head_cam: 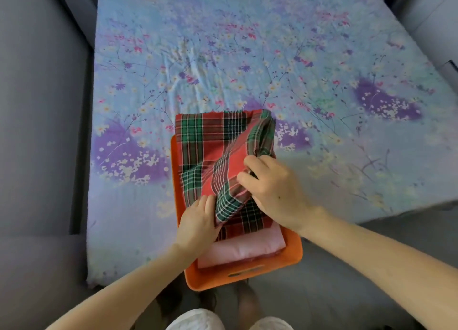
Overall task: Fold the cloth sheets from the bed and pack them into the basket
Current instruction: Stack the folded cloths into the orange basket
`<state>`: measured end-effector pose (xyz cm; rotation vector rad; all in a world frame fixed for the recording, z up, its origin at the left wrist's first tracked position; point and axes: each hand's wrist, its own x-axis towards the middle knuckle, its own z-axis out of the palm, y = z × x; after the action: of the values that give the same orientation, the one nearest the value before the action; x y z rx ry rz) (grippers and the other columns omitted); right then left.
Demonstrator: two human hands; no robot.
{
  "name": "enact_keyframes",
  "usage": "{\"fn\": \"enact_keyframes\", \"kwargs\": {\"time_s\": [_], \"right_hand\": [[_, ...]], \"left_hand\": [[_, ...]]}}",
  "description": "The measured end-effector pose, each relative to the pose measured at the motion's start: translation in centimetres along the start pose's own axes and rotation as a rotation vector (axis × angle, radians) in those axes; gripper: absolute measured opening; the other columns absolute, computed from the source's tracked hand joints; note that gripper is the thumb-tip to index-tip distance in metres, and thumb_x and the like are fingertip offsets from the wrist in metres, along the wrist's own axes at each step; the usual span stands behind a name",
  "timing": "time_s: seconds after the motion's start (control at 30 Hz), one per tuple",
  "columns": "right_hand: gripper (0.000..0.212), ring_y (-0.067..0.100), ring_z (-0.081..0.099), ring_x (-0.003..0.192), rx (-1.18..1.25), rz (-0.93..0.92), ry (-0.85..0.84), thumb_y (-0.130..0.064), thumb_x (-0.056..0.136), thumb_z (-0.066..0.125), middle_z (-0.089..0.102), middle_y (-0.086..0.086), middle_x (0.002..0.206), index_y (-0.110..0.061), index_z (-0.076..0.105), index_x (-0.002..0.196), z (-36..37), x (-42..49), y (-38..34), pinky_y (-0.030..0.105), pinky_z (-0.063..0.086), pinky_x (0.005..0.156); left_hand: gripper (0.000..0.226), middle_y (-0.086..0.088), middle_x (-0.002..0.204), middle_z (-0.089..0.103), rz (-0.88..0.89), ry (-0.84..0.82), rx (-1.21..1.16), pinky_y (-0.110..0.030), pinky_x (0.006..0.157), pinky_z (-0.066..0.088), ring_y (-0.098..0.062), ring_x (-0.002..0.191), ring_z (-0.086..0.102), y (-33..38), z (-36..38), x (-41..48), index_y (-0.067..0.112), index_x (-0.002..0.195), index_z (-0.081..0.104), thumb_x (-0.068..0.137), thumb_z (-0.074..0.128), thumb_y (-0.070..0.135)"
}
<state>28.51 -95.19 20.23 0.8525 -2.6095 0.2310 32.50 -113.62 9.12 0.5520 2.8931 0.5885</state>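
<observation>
My left hand [198,222] & right hand [275,186] pinch the plaid cloth [210,144] over the orange basket [292,253], bottom middle; pink cloth [247,248] maybe folded under.

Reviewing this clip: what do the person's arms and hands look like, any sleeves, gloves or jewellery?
Both forearms are bare as far as the frame shows, with no sleeves in view. The left hand and right hand wear no gloves, and no rings, watch or bracelets are visible. A small dark spot marks the back of the right hand.
</observation>
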Motion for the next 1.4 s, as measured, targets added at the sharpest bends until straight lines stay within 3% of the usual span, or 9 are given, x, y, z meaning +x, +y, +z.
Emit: {"fn": "enact_keyframes", "kwargs": {"time_s": [0.13,0.23,0.43,0.57,0.7,0.83,1.03,1.27,1.4], "right_hand": [[0.032,0.028,0.051,0.062,-0.120,0.196,-0.444,0.007,0.050,0.074,0.058,0.011,0.086,-0.010,0.062,0.075,4.4,-5.4,1.6,0.031,0.037,0.047],[0.051,0.034,0.048,0.115,-0.105,0.399,-1.001,-0.002,0.083,0.055,0.043,0.018,0.134,-0.012,0.048,0.132,6.9,-9.8,1.8,0.040,0.045,0.085],[0.033,0.031,0.058,0.069,-0.272,0.490,-0.682,-0.006,0.052,0.081,0.062,0.011,0.072,-0.007,0.068,0.082,7.8,-12.6,-1.9,0.044,0.049,0.069],[0.076,0.045,0.042,0.125,-0.283,0.375,-0.862,-0.019,0.081,0.069,0.043,0.030,0.137,-0.011,0.031,0.146,11.0,-13.6,-3.1,0.059,0.031,0.106],[0.073,0.046,0.025,0.136,-0.349,0.349,-0.905,-0.019,0.094,0.052,0.024,0.029,0.147,-0.010,0.006,0.151,13.4,-12.2,-2.3,0.064,0.012,0.112],[0.050,0.036,0.061,0.080,-0.297,0.231,-0.855,-0.014,0.066,0.079,0.063,0.018,0.090,-0.017,0.063,0.113,13.3,-10.6,-0.5,0.047,0.052,0.075],[0.030,0.022,0.046,0.053,-0.137,0.078,-0.277,0.008,0.072,0.055,0.050,0.003,0.060,-0.014,0.064,0.089,7.2,-10.5,1.3,0.029,0.036,0.049],[0.070,0.026,0.061,0.066,-0.166,-0.050,-0.848,0.003,0.046,0.084,0.066,0.010,0.083,-0.017,0.068,0.111,6.9,-15.2,0.7,0.034,0.048,0.051],[0.070,0.030,0.043,0.123,0.005,-0.040,-1.188,-0.013,0.082,0.061,0.043,0.011,0.139,-0.028,0.035,0.145,6.9,-14.1,1.4,0.041,0.038,0.100]], "left_hand": [[0.071,-0.013,0.120,0.055,-0.004,-0.257,0.289,-0.037,0.073,0.051,-0.030,0.101,0.057,-0.7,0.9,-0.4,0.015,0.143,0.028,0.083,0.065,0.023],[0.070,-0.015,0.141,0.031,-0.040,-0.508,0.510,-0.038,0.087,0.041,-0.032,0.122,0.038,-0.5,3.0,-0.7,0.024,0.150,0.002,0.095,0.044,0.017],[0.082,-0.013,0.145,0.024,-0.088,-0.504,0.534,-0.042,0.093,0.040,-0.034,0.129,0.030,-0.1,2.8,-1.4,0.020,0.151,0.003,0.090,0.053,0.045],[0.076,-0.019,0.146,0.019,0.035,-0.534,0.695,-0.045,0.090,0.040,-0.036,0.130,0.028,-1.4,3.2,-1.8,0.014,0.150,-0.009,0.096,0.043,0.009],[0.071,-0.024,0.145,0.020,0.042,-0.572,0.726,-0.048,0.096,0.040,-0.039,0.131,0.029,-1.4,3.9,-1.2,0.010,0.150,-0.007,0.097,0.039,0.007],[0.070,-0.024,0.138,0.030,0.017,-0.595,0.706,-0.044,0.093,0.043,-0.038,0.123,0.036,-0.4,3.3,-0.7,0.012,0.150,-0.003,0.095,0.040,0.005],[0.082,-0.009,0.136,0.035,0.167,-0.628,0.531,-0.037,0.094,0.043,-0.029,0.116,0.042,0.4,-3.9,-0.2,0.023,0.150,-0.001,0.088,0.052,0.021],[0.088,-0.010,0.148,0.023,0.253,-0.881,0.569,-0.045,0.105,0.032,-0.032,0.129,0.032,-0.5,-2.3,-2.3,0.033,0.149,0.000,0.083,0.054,0.055],[0.071,-0.009,0.140,0.033,0.198,-0.853,0.569,-0.046,0.104,0.031,-0.031,0.124,0.036,-1.6,-1.8,-1.2,0.031,0.144,0.027,0.084,0.047,0.062]]}}
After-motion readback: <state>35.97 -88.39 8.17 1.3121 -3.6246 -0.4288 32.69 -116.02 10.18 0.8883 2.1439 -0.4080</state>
